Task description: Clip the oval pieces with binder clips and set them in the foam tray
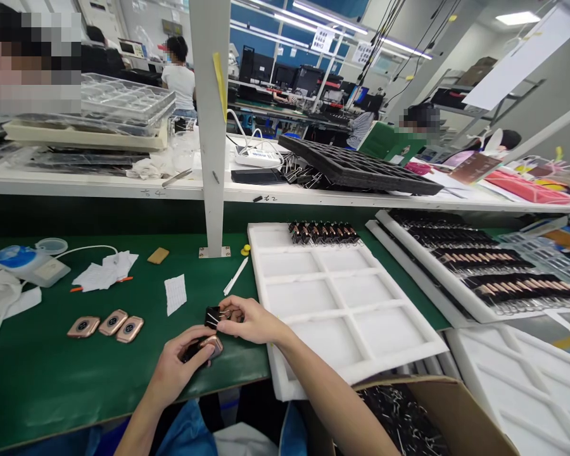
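Note:
My left hand [185, 358] is closed round a rose-gold watch case [213, 345] near the mat's front edge. Something black, partly covered by my fingers, lies against that case. Just above it, my right hand [251, 322] pinches a black binder clip [212, 316] by its wire handles. Whether the clip touches the case I cannot tell. To the left on the green mat lie more watch cases, one apart [83, 327] and two side by side [114, 322]. Right of my hands is a white foam tray [320, 276], with a row of black clips [323, 232] in its far end.
A cardboard box [456, 411] of binder clips stands at the lower right. Beyond it are a filled foam tray [484, 304] and another foam tray [527, 380]. A white pen [236, 276] and paper [175, 295] lie ahead. A post [213, 126] supports the shelf. Other people are behind.

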`<move>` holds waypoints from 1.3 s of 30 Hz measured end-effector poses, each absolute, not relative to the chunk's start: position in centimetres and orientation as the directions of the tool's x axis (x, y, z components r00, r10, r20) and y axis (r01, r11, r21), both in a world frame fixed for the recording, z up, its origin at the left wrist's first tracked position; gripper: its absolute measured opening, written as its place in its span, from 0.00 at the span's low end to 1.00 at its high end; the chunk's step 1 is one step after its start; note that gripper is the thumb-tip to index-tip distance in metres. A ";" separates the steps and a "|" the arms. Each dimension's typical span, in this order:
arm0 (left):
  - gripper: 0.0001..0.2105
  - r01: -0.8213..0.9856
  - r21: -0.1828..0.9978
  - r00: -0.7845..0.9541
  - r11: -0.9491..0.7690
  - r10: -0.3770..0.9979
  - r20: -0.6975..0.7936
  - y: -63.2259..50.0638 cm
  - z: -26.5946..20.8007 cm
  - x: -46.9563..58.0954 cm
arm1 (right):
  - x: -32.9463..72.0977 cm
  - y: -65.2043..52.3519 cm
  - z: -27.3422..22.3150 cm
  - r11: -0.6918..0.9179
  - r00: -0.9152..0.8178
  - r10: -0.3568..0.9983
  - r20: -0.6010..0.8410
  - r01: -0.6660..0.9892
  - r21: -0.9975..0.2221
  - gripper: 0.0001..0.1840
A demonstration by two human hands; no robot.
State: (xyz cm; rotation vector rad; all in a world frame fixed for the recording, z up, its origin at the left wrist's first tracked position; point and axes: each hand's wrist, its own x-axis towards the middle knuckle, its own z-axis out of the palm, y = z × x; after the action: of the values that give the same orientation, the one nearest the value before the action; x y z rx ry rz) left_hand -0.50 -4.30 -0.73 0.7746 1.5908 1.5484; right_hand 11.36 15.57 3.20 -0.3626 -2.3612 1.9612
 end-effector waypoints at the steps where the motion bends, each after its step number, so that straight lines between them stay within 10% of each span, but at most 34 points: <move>1: 0.14 -0.102 0.992 -0.536 0.068 0.837 -0.113 -4.3 -0.8 -0.5 | 11.4 15.6 3.2 0.152 -0.969 0.214 -0.125 0.160 -0.975 0.24; 23: 0.19 -0.145 0.988 -0.640 0.048 0.757 -0.131 -4.0 0.5 -0.5 | 11.5 15.2 4.1 0.298 -0.964 0.258 -0.058 0.136 -0.945 0.18; 39: 0.20 -0.059 0.994 -0.643 0.090 0.758 -0.107 -4.6 0.0 -3.4 | 12.0 16.3 3.7 0.061 -0.982 0.180 -0.055 0.067 -0.996 0.26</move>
State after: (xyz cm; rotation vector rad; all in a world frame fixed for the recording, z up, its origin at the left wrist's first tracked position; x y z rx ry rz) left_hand -3.42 -4.61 -0.02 0.6923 1.7290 1.6237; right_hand 11.97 16.26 3.66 -0.2600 -2.2260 2.0808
